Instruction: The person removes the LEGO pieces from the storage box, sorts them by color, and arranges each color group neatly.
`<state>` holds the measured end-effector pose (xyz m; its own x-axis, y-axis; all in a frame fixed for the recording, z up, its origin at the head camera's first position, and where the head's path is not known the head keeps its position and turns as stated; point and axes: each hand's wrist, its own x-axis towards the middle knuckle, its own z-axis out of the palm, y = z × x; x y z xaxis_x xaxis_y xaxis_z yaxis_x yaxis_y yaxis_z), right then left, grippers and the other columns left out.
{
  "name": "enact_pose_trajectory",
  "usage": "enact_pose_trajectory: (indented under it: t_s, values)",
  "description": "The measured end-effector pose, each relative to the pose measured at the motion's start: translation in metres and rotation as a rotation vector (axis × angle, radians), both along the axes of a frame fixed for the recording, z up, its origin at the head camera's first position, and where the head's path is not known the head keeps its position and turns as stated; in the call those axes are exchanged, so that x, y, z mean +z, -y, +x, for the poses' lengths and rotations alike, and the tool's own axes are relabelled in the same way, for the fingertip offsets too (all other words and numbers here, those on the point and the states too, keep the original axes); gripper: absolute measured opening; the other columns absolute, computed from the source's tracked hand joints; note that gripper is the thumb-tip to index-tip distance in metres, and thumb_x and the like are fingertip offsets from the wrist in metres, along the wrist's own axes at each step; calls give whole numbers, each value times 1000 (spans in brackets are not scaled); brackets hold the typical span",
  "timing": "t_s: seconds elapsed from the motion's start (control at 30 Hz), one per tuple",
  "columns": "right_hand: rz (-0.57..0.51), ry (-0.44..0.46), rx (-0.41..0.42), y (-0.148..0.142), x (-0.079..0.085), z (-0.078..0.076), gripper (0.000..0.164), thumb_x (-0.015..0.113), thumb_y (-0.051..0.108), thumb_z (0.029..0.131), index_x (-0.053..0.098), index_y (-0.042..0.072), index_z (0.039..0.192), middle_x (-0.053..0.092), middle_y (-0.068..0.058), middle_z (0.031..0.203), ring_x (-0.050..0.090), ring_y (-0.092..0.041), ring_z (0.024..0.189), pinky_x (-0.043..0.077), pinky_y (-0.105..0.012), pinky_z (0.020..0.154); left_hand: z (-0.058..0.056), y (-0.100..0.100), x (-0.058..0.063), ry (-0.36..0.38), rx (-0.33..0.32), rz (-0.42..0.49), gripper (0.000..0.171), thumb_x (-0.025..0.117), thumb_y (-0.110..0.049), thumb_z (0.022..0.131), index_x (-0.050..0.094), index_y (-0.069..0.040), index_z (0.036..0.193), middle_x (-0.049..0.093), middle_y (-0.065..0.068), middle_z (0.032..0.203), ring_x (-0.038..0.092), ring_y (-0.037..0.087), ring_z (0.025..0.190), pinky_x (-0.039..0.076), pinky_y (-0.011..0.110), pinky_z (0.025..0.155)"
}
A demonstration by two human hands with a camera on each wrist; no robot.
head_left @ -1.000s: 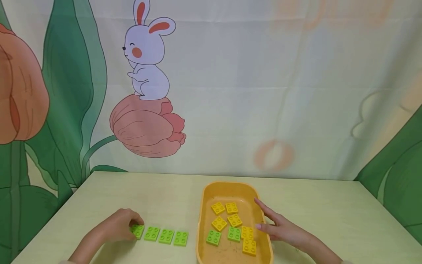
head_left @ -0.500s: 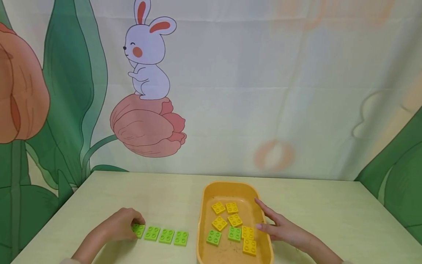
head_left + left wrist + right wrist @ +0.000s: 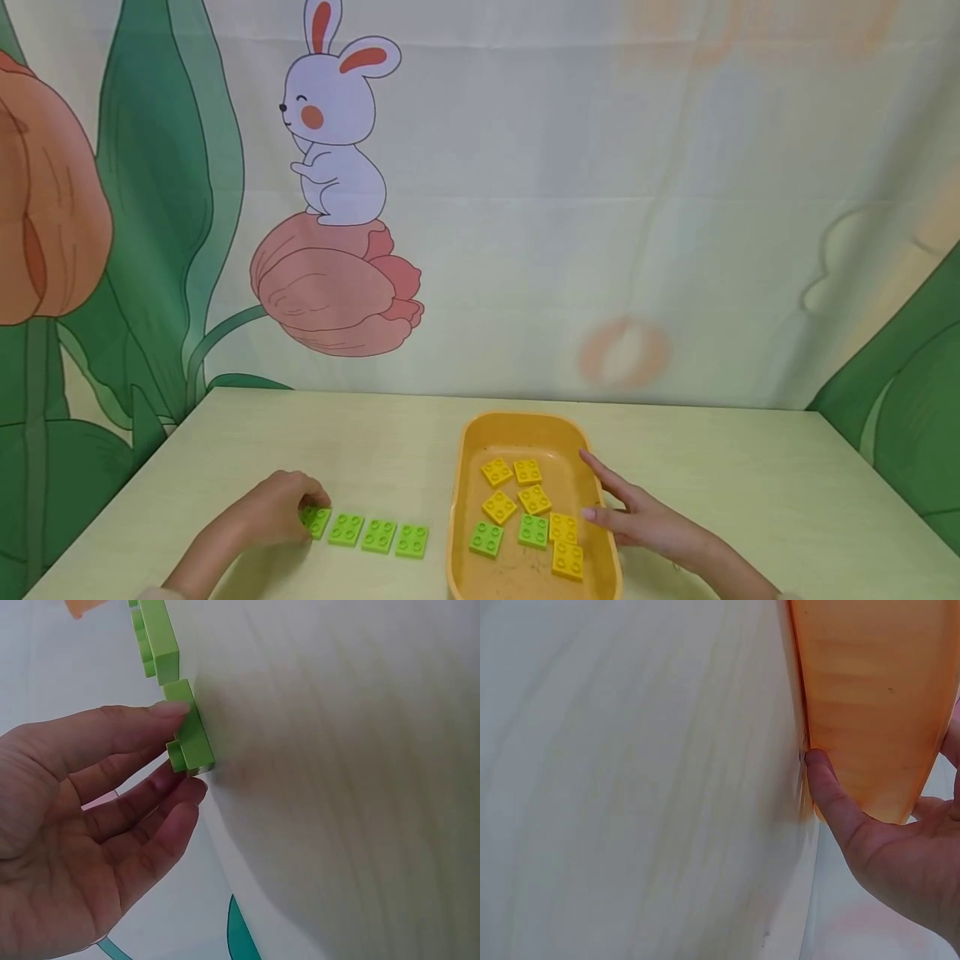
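In the head view, my left hand (image 3: 277,510) pinches a green toy building brick (image 3: 318,523) at the left end of a row of green bricks. The left wrist view shows the thumb on the side of this brick (image 3: 192,727), which sits on the table; the fingertips are partly hidden behind it. My right hand (image 3: 647,523) holds the right side of a yellow tray (image 3: 459,500), with two fingertips over its rim. From the right wrist, one finger (image 3: 836,799) lies against the tray's outer wall (image 3: 877,705).
Beside the held brick, several green bricks (image 3: 378,537) stand in a spaced row left of the tray. Inside the tray lie several yellow bricks (image 3: 498,507) and two green ones (image 3: 487,540). A printed curtain (image 3: 510,208) hangs behind the table (image 3: 360,433).
The left hand and its green brick have shifted very slightly right, towards the rest of the row. The right hand and tray stay in place.
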<state>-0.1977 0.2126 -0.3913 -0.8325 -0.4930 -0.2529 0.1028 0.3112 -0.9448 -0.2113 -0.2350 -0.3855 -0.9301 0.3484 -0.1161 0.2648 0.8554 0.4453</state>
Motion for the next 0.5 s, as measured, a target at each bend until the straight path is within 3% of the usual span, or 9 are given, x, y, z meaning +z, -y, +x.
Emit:
enact_pose_trajectory:
  t_s: [0.23, 0.37, 0.5]
  values:
    - [-36, 1, 25, -1, -1, 1, 74, 51, 25, 94, -1, 21, 147, -6, -30, 146, 51, -30, 113, 48, -44, 82, 3, -3, 6, 7, 64, -15, 35, 76, 6, 60, 68, -2, 93, 63, 3, 90, 56, 20, 85, 46, 43, 82]
    - [-29, -4, 21, -1, -1, 1, 74, 51, 25, 94, 0, 21, 147, -5, -30, 146, 49, -32, 115, 48, -44, 83, 8, -6, 13, -76, 7, 7, 38, 77, 4, 61, 67, -1, 97, 64, 4, 93, 57, 23, 87, 47, 41, 79]
    - [-20, -8, 18, -2, -1, 1, 74, 51, 26, 93, 0, 21, 147, -5, -31, 146, 47, -33, 117, 48, -44, 83, 15, -15, 21, -174, -83, 128, 37, 74, 2, 66, 65, 0, 102, 64, 7, 98, 57, 27, 89, 51, 35, 73]
